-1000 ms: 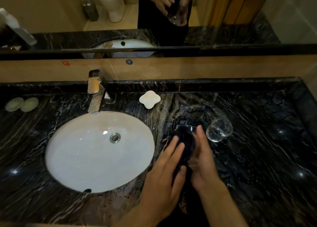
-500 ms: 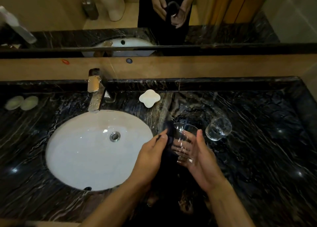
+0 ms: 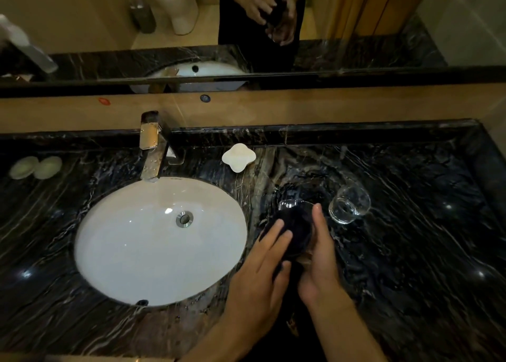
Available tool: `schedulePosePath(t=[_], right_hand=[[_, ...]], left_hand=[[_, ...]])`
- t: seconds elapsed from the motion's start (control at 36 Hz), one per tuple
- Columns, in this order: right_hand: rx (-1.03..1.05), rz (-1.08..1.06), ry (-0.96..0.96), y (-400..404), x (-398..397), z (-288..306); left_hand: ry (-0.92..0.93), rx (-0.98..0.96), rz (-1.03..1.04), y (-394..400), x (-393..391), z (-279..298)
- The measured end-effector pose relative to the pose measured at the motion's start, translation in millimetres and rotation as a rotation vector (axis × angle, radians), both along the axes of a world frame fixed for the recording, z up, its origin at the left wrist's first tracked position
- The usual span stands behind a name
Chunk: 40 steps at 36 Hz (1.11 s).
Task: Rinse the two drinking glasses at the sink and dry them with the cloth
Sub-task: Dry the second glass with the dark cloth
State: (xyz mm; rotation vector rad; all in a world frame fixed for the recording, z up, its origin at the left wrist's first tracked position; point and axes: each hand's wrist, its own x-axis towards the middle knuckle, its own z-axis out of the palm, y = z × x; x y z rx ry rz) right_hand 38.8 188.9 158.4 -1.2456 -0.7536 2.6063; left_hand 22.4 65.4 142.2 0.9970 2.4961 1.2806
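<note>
Over the counter, right of the basin, I hold one clear glass tilted between both hands. A dark cloth is wrapped around its side, so only the rim shows. My left hand presses the cloth against the glass with its fingers stretched out. My right hand cups the glass from the right. The second glass stands upright on the black marble counter, a short way right of my right fingertips, apart from them.
The white oval sink lies to the left, with a chrome faucet behind it. A white clover-shaped dish sits behind the hands near the backsplash. Two pale round soaps rest at far left. A mirror runs above the counter.
Half a second ago the cloth was drawn off to the left and the glass stood bare in my right hand; now my left hand has brought the cloth back over it.
</note>
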Motion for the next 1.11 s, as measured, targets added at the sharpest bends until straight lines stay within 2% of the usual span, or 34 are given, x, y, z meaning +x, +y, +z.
schedulePosePath(t=[0.11, 0.22, 0.33, 0.39, 0.44, 0.5, 0.58, 0.69, 0.83, 0.92, 1.11], right_hand=[[0.002, 0.125, 0.072, 2, 3, 0], [0.077, 0.255, 0.093, 2, 3, 2], [0.165, 0.300, 0.113, 12, 5, 0], [0.174, 0.289, 0.122, 17, 7, -1], [0.158, 0.284, 0.133, 19, 8, -2], [0.171, 0.275, 0.114, 17, 6, -1], [0.264, 0.258, 0.116, 8, 1, 2], [0.319, 0.094, 0.068, 4, -3, -2], [0.078, 0.060, -0.010, 7, -6, -2], [-0.043, 0.090, 0.054, 8, -4, -1], [-0.105, 0.229, 0.093, 7, -2, 4]], left_hand=[[-0.298, 0.152, 0.204, 0, -3, 13], [-0.552, 0.200, 0.366, 7, -12, 28], [-0.772, 0.185, 0.350, 8, -35, 38], [-0.814, 0.187, 0.315, 7, -47, 38], [-0.788, 0.161, 0.300, 7, -56, 37], [-0.689, 0.102, 0.267, 10, -57, 36], [-0.453, 0.030, 0.242, 15, -43, 37], [-0.130, -0.017, 0.113, 13, -18, 32], [0.225, -0.023, -0.041, 4, -2, 10], [0.186, 0.059, -0.045, -1, -3, 3], [-0.310, 0.251, 0.270, 3, -4, 28]])
